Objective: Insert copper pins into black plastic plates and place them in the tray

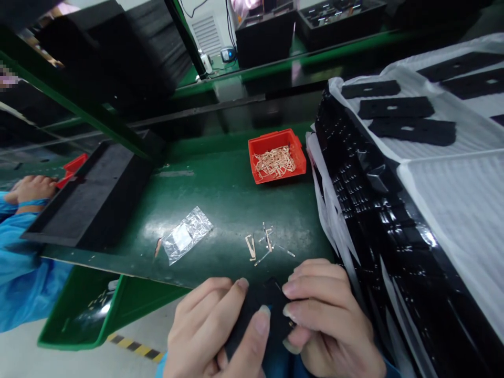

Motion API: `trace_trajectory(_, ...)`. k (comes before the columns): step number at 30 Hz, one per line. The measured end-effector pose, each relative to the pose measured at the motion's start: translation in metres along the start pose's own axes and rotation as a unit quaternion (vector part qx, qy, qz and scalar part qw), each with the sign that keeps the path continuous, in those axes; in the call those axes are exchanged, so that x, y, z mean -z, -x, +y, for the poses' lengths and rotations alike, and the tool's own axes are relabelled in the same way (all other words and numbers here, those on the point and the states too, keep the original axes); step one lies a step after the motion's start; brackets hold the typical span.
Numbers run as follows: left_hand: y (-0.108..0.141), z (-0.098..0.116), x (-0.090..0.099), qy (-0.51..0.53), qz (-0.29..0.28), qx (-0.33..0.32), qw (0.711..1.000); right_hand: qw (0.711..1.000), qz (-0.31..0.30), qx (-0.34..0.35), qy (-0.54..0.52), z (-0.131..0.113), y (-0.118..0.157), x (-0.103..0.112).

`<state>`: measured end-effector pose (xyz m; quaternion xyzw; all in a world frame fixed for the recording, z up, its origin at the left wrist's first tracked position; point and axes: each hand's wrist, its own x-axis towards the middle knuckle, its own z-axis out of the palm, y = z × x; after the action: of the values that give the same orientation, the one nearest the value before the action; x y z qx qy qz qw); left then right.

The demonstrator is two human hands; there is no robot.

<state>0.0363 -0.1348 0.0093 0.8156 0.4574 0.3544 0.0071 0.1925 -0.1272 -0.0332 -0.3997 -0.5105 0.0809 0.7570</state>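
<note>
A dark flat piece (258,299) is held low at the front edge of the green table. My left hand (216,325) is closed on its left side, the thumb pressed on its face near a small blue spot. At its right edge, my right hand (326,315) has its fingertips pinched together; a tiny metallic bit shows by the fingers, too small to make out. Just beyond the hands lie a few small copper-coloured strips (251,248) and several thin clear pieces (284,251). A red bin (258,176) farther back holds many copper-coloured strips (275,161).
A clear plastic bag (187,235) lies left of centre. Black box (98,194) stands at the left, with another person's hands (35,189) beyond. Green bin (79,336) hangs below the edge. Stacked black trays (354,184) with white sheets and dark pieces (396,107) rise at the right.
</note>
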Motion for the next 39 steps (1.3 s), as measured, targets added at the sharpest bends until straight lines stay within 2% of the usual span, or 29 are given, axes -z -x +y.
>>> trace_trajectory(2, -0.003, -0.001, -0.001, 0.010, 0.002, 0.003, 1.000, 1.000, -0.005, 0.002, 0.005, -0.001, 0.000, 0.000)
trace_trajectory(7, -0.017, 0.004, -0.013, 0.056, -0.014, -0.019, 0.998, 0.999, 0.027, 0.007, 0.042, -0.004, -0.001, -0.003)
trace_trajectory(11, -0.025, 0.004, -0.022, 0.092, -0.014, -0.027, 0.995, 0.998, 0.018, 0.018, 0.050, -0.005, -0.003, -0.005)
trace_trajectory(15, -0.022, 0.001, -0.025, 0.139, -0.007, -0.048, 0.989, 0.997, 0.038, 0.026, 0.064, -0.001, -0.003, -0.005)
trace_trajectory(18, -0.017, 0.000, -0.028, 0.166, -0.001, -0.067, 0.984, 0.998, 0.008, 0.013, 0.053, 0.005, 0.001, -0.003)
trace_trajectory(23, -0.010, -0.002, -0.032, 0.164, 0.034, -0.021, 0.986, 0.999, -0.011, 0.003, 0.030, 0.010, -0.001, 0.000)
trace_trajectory(30, -0.017, -0.005, -0.031, 0.215, -0.021, -0.032, 0.976, 0.994, -0.051, -0.086, -0.038, 0.019, -0.005, 0.009)
trace_trajectory(33, -0.022, -0.007, -0.032, 0.243, -0.077, -0.036, 0.966, 0.992, -0.053, -0.107, -0.042, 0.026, 0.000, 0.013)
trace_trajectory(36, -0.024, -0.010, -0.036, 0.210, -0.071, -0.026, 0.975, 0.992, -0.051, -0.115, -0.033, 0.034, 0.009, 0.016)
trace_trajectory(39, -0.018, -0.010, -0.045, 0.197, -0.083, -0.043, 0.976, 0.991, -0.048, -0.125, -0.023, 0.041, 0.017, 0.017)
